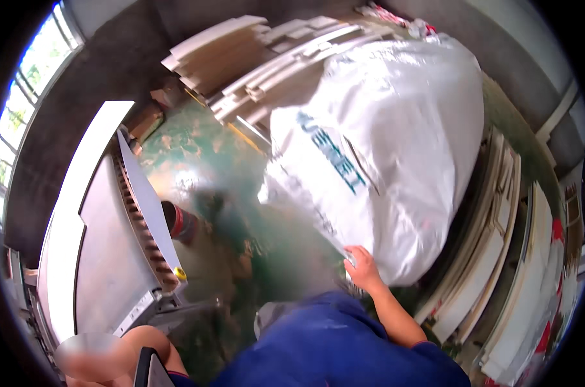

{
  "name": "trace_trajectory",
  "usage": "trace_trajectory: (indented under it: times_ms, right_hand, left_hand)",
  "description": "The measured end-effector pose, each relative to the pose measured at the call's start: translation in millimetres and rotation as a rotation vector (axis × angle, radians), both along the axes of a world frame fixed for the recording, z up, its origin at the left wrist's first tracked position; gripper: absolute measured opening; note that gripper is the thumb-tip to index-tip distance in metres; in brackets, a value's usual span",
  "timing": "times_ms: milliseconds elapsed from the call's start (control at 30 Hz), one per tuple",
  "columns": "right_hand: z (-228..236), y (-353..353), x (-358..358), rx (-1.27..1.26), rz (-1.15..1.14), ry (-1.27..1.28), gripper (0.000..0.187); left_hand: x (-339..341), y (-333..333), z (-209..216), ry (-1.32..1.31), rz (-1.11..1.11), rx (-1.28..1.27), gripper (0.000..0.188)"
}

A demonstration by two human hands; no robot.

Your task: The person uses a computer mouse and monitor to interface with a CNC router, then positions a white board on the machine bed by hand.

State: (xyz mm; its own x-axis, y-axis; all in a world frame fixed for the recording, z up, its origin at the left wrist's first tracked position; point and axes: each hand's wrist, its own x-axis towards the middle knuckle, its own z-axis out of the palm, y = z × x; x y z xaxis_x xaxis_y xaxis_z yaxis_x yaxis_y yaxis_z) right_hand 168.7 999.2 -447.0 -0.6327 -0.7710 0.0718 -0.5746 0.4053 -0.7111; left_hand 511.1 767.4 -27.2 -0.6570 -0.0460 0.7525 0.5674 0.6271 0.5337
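A large white woven plastic sheet (428, 129) with green lettering is draped over a bulky pile ahead of me and to the right. My right hand (363, 266) is closed at its near left edge, the fingers curled around the rim. Down at the lower left, my left hand (92, 356) is smeared, its fingers unreadable. It lies near the end of a long white board (63, 258) on a grey machine bed (105, 238). A dark flat-edged object (151, 369) beside the left forearm is cut off by the frame.
Stacked boards (221, 51) stand at the back, with more long boards (479, 271) leaning at the right. A pale upright panel (147, 200) edges the machine, near a red and dark bucket (181, 222) on the green floor (234, 193). Windows (31, 84) line the left wall.
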Motion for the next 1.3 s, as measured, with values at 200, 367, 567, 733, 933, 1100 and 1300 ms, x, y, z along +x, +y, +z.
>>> trace_trajectory:
  times_ms: [200,367,567,733,933,1100,1300]
  right_hand:
    - [76.4,-159.0,-136.5,-0.068,-0.070,0.501,0.061]
    - [48.5,-230.8,-216.7,0.044,-0.219,0.584,0.070]
    - [37.7,-247.5,-225.7,0.372,-0.346,0.533,0.063]
    - [42.7,-236.4,-234.3,0.321,-0.442,0.301,0.058]
    - [62.9,-321.0,-217.5,0.171,-0.663,0.305,0.053]
    - [75.4,-447.6,-237.2,0.020,-0.468,0.412,0.049]
    - [58.2,-639.7,-278.1,-0.128,-0.313,0.302,0.045]
  left_hand:
    - [-37.1,-56.0,11.2,-0.019,0.193,0.006,0.050]
    - [-58.6,-123.6,10.1,-0.070,0.371,0.013,0.050]
    - [-63.7,-232.2,37.3,-0.489,0.656,0.310,0.050]
    - [-49.7,-333.8,96.6,-0.934,0.714,0.629,0.051]
    - [-44.0,-451.4,96.6,-1.081,0.534,0.693,0.052]
    - [-53.8,-528.6,72.9,-1.187,0.434,0.756,0.054]
    - [-58.3,-608.1,60.2,-1.250,0.396,0.815,0.055]
